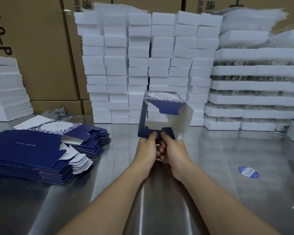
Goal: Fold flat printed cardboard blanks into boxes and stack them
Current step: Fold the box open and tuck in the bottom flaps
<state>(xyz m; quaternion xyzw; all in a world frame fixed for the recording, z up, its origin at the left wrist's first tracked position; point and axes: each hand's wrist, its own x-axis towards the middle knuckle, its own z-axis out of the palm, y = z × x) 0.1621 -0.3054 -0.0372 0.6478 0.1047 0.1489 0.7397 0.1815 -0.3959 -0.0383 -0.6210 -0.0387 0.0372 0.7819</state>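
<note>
Navy-blue printed cardboard, half opened into a box (161,114), is held up off the steel surface (227,158) near its middle, short of the far edge. Its open end faces the camera, so the pale inside walls show. The top panel carries a white field ringed with a leaf pattern, and a blue flap hangs down from it into the opening.

The left hand (145,148) and right hand (173,150) meet under the box's near bottom edge. Each thumb lies on a blue bottom flap and pinches it against fingers (161,150) curled underneath. The right hand's curled fingers partly show, while the left hand's are hidden behind the hand itself and the box. Whether the bottom flaps are locked together cannot be made out.

Flat blanks (29,155) lie stacked at the left edge of the surface, fanned out and cut off by the frame. A second, lower pile (95,141) sits just beyond them. Small white lettering on the top blank is too blurred to read.

White foam blocks (143,65) rise in columns along the far edge, with foam trays (255,85) stacked beside them toward the far right corner. What lies between the tray layers is unclear. More foam (5,89) stands at the far left, cropped. Brown cartons (46,48) stand behind, their print cut off. An oval blue sticker (248,172) lies flat toward the right edge, its text illegible.
</note>
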